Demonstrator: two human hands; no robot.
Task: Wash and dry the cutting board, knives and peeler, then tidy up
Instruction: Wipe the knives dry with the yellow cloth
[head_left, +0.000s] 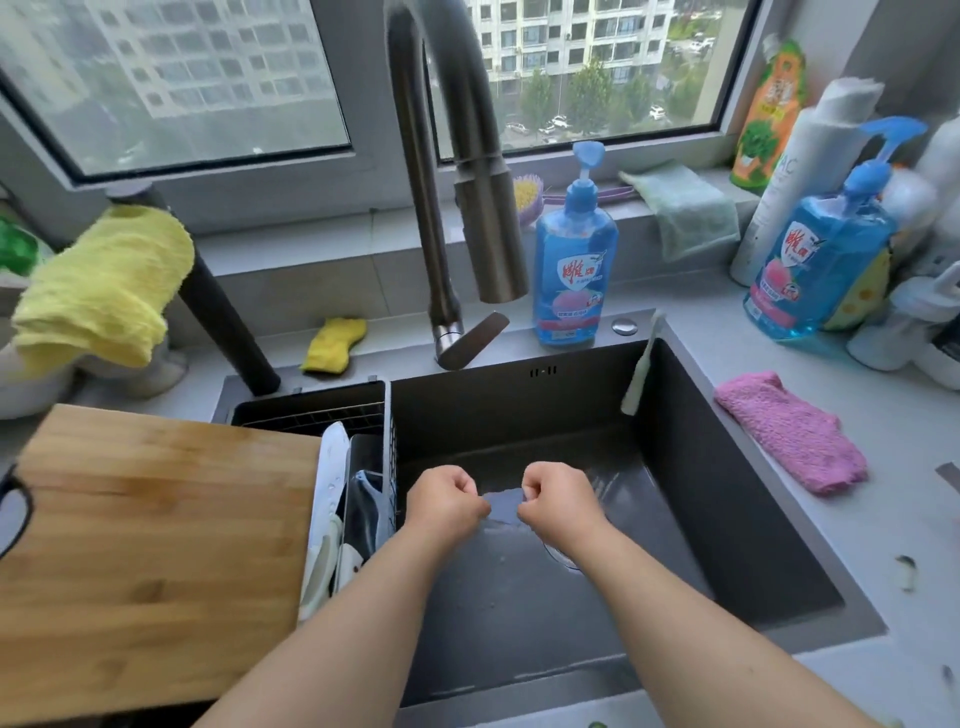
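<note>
Bamboo cutting board (150, 551), pale rectangular slab with a dark handle loop, lies flat on the counter left of the dark rectangular steel sink (727, 519), one edge overhanging the wire draining basket (363, 410) set in the sink's left end. Surface looks dry; no suds seen. A white-bladed knife (327, 488) stands in that basket beside dark items I cannot identify; peeler not located.

Left hand (444, 501) and right hand (558, 501): both curled into loose fists over the middle of the basin, knuckles up, near each other but apart. Between them a small grey-blue scrap (504, 506) (cloth or film, too blurred to tell); whether either fist pinches it I cannot tell. Forearms enter from the bottom edge, converging.

Brushed-steel gooseneck tap (457, 171): no stream visible.

Judgement: washing appears over; the step in hand looks like wringing or rinsing off, ahead of drying and tidying.

Next move probably calls for a cloth: the pink towelling cloth (792, 434) lies on the counter right of the sink, the yellow one (104, 286) hangs at left. Then a firm two-handed lift of the board.
</note>
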